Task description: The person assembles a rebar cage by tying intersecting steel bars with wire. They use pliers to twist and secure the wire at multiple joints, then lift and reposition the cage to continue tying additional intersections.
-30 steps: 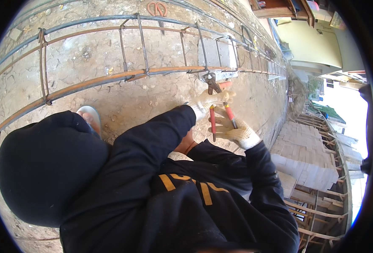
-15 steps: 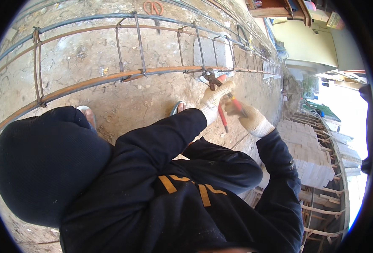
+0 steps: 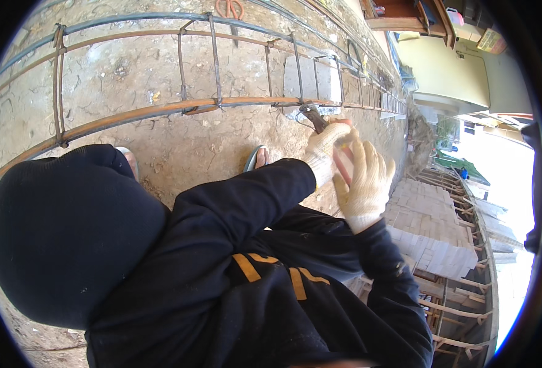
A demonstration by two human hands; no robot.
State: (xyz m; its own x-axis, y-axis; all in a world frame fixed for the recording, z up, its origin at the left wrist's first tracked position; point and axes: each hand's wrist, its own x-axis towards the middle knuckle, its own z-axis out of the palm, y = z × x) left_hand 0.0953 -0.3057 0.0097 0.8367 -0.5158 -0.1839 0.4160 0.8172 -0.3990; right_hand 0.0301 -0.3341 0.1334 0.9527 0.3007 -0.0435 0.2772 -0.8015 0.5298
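Observation:
My left hand point(image 3: 326, 147), in a cream knitted glove, is wrapped around a pair of pincers with reddish handles point(image 3: 344, 161). Their dark metal head point(image 3: 313, 116) points up and left, at the near bar point(image 3: 234, 102) of a long rebar cage, close to a crosswise stirrup point(image 3: 297, 67). Beside the handles, my gloved right hand point(image 3: 369, 178) has its fingers stretched out and its thumb apart. The handles are blurred and partly covered, so whether the right hand touches them I cannot tell. A thin wire loop point(image 3: 299, 118) shows by the pincers' head.
Orange-handled scissors or shears point(image 3: 230, 11) lie on the dirt beyond the cage. A grey slab point(image 3: 311, 76) lies under the bars. Stacked pale blocks point(image 3: 433, 221) and timber framing point(image 3: 467, 288) stand to the right. My sandalled foot point(image 3: 260, 158) is near the cage.
The right hand has opened its fingers and come nearer the left hand. The pincers' handles, spread apart before, now look closer together. The view has shifted slightly.

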